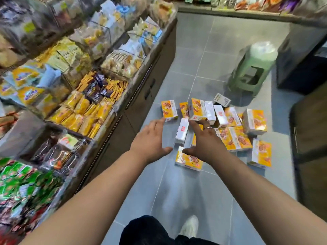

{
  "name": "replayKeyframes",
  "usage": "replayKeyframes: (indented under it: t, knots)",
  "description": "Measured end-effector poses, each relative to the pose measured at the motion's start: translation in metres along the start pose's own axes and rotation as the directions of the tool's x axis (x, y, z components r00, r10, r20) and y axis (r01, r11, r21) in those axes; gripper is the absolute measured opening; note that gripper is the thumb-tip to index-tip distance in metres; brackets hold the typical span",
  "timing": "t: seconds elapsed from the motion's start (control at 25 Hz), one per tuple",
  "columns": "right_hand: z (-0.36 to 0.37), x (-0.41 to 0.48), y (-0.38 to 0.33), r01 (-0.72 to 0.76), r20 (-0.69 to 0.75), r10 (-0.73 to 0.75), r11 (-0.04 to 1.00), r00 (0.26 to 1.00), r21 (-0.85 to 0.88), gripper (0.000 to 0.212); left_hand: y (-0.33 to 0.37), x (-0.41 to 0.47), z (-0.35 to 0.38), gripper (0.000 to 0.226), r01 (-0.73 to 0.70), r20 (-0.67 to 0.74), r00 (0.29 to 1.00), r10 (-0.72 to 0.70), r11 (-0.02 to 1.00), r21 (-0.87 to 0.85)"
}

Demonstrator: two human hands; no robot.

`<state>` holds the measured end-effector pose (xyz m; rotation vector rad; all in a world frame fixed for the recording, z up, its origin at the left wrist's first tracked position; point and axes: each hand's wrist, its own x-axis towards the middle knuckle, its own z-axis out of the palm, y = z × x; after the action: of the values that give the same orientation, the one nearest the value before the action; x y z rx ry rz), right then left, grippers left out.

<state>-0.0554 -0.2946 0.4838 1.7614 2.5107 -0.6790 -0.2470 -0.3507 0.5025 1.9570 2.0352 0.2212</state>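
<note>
cardboard, yellow and white: boxes [235, 137] lie scattered on the grey floor [203, 59], one white-faced box [182, 132] lying between the hands; left hand [150, 138] and right hand [206, 140] reach over it, fingers spread wide, holding nothing. it looks light, stiff, perhaps slick with wrap; best clasped by its long sides

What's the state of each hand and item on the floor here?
Left hand: open, holding nothing.
Right hand: open, spread over the boxes; contact unclear.
Yellow-and-white cardboard boxes: scattered on the grey tiled floor, some standing, some flat.
Green plastic stool: upright.
Shelf snack packets: stacked in bins.
</note>
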Motion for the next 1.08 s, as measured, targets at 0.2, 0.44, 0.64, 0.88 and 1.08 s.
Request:
replayKeyframes:
  t: [0.2, 0.44, 0.64, 0.88, 1.08]
  knots:
    - [-0.003, 0.066, 0.044, -0.096, 0.029, 0.095, 0.995, 0.995, 0.038, 0.108, 0.001, 0.091, 0.024, 0.101, -0.028, 0.109, 0.994, 0.025, 0.999, 0.023]
    - [0.005, 0.166, 0.071, -0.206, 0.025, 0.205, 0.977, 0.978, 0.062, 0.107, -0.019, 0.217, 0.055, 0.099, -0.091, 0.185, 0.979, 0.083, 0.995, 0.035]
    - [0.036, 0.264, 0.09, -0.329, 0.054, 0.325, 0.939, 0.944, 0.103, 0.105, -0.049, 0.313, 0.1, 0.1, -0.059, 0.297, 0.954, 0.047, 0.998, 0.03]
    - [0.111, 0.374, 0.144, -0.369, 0.126, 0.355, 0.922, 0.926, 0.12, 0.104, -0.074, 0.394, 0.205, 0.1, 0.096, 0.327, 0.942, -0.08, 0.995, -0.035]
    - [0.206, 0.442, 0.212, -0.325, 0.182, 0.313, 0.945, 0.932, 0.041, 0.102, -0.1, 0.436, 0.323, 0.103, 0.233, 0.313, 0.927, -0.206, 0.971, -0.051]
